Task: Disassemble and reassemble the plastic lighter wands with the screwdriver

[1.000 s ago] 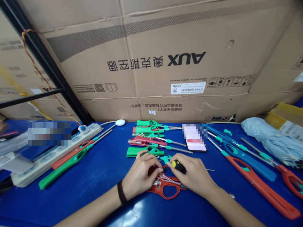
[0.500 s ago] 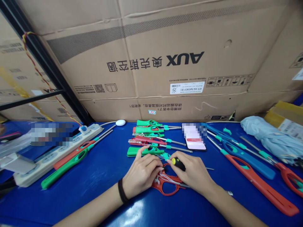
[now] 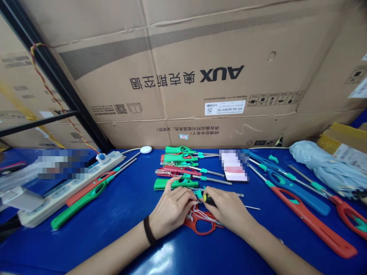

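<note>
On the blue tabletop before me lies an orange lighter casing point(image 3: 202, 226), with white wires point(image 3: 205, 214) running across it. My left hand point(image 3: 175, 204) is closed above the casing's left end, thumb and fingers pinched around a small part too hidden to name. My right hand point(image 3: 228, 208) is closed on a screwdriver point(image 3: 209, 199) with a black and yellow handle, its metal shaft pointing away to the right. The right fingertips are close to the left ones, beside a small teal piece point(image 3: 198, 193). Just behind the hands lies a green lighter point(image 3: 172, 183).
Several green and red long lighters point(image 3: 177, 170) lie behind, next to a phone point(image 3: 235, 168). A red lighter point(image 3: 312, 217) and blue ones are at right, near a folded grey-blue umbrella point(image 3: 318, 164). A power strip point(image 3: 63, 194) stands at left. A large carton point(image 3: 183, 46) backs the table.
My right hand has moved left with the screwdriver, bringing its fingertips closer to my left fingertips. The left hand stays nearly in place over the casing.
</note>
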Demonstrator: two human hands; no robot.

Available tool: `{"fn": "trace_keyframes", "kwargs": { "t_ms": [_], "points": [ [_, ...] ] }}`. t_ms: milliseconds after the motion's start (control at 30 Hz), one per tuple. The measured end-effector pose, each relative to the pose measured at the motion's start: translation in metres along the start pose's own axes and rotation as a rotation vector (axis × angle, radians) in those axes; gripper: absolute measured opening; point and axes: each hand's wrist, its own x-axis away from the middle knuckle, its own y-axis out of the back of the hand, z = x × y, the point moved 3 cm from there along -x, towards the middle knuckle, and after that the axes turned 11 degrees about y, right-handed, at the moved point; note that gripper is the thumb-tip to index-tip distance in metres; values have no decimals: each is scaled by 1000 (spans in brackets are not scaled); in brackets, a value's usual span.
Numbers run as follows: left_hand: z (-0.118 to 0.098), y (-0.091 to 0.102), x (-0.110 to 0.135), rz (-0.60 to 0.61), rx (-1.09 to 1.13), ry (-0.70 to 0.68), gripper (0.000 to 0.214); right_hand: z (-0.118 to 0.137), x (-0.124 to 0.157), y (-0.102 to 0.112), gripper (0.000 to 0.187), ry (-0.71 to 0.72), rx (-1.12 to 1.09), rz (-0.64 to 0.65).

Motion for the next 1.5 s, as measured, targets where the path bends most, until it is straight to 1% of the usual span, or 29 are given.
{"fn": "trace_keyframes", "kwargs": {
  "t_ms": [200,267,300,367,433,500,533,567,600,633,700,733,767,800,867,933,1067,1167,1267,1333,1400,1500],
  "points": [
    [1,0,-1,57,56,52,9,-1,1,1,6,3,8,0],
    [1,4,-2,46,61,44,9,-2,2,5,5,-10,-1,-20],
    [2,7,-3,22,59,39,9,-3,3,7,5,-20,-6,-31],
    [5,19,-7,-73,43,33,11,-4,4,11,5,-37,-17,-52],
    [11,35,-10,-219,15,44,12,-5,5,16,6,-41,-42,-83],
    [19,53,-9,-361,3,108,9,-5,6,21,6,-26,-75,-119],
    [22,61,-7,-398,7,146,7,-4,6,23,6,-13,-91,-129],
    [26,67,-4,-383,14,179,6,-3,6,25,6,1,-101,-128],
    [28,71,0,-316,31,202,5,-2,7,27,7,14,-107,-113],
    [29,72,4,-203,48,211,5,0,7,28,7,24,-113,-87],
    [30,71,17,75,60,223,6,3,8,30,5,24,-124,-30],
    [31,70,24,184,47,226,8,4,8,30,7,17,-132,-11],
    [31,68,31,264,24,229,10,5,8,31,11,7,-140,0],
    [31,67,37,316,-2,229,13,6,9,32,14,-3,-149,3],
    [33,65,45,368,-35,226,14,7,9,33,13,-9,-169,-13],
    [35,60,49,394,-36,220,8,7,9,33,10,5,-183,-39],
    [42,54,48,394,-47,200,13,5,9,32,11,37,-174,-104],
    [50,55,40,359,-88,189,13,2,9,33,14,45,-159,-175],
    [52,57,25,294,-116,185,14,-2,8,35,16,29,-131,-214],
    [47,54,14,293,-106,167,14,-5,8,37,16,12,-117,-231],
    [37,48,5,307,-100,133,13,-7,7,38,17,-3,-111,-247],
    [18,41,0,265,-112,98,15,-10,7,40,18,-25,-95,-262]
  ]
}}
